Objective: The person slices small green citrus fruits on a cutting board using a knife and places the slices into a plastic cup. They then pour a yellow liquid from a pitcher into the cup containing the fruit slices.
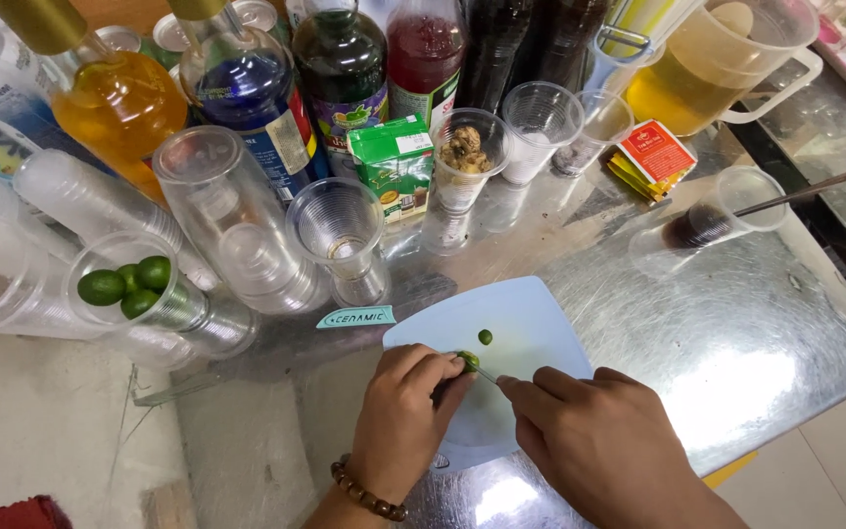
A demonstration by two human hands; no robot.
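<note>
Left hand (400, 423): nearest the viewer, beaded bracelet (366, 493) at the wrist, fingertips pressed together and pinching a small green lime (469, 360) down onto the cutting board.

Right hand (594, 443): just beside it, fingers curled shut around a thin knife (485, 372) whose blade meets the lime; the handle is hidden in the fist.

Cutting board (531, 333): pale blue, flat on the metal counter (756, 333). One small green piece (485, 337) lies on it just beyond the held lime.

Label (355, 316): teal tag, lying at the board's far left corner.

Cup of limes (129, 284): clear plastic, on its side well to the left, holding several whole green limes, among stacks of clear cups (237, 225).

Cup with dark liquid (712, 220): far right of the board, a long spoon (815, 186) resting in it.

Green carton (396, 165) and cup of dried flowers (465, 157): mid counter, side by side.

Red and yellow sachets (650, 157): beside a pitcher (712, 64) of yellow liquid.

Bottles (345, 59): back row, with orange, blue, dark green, red and dark contents.
</note>
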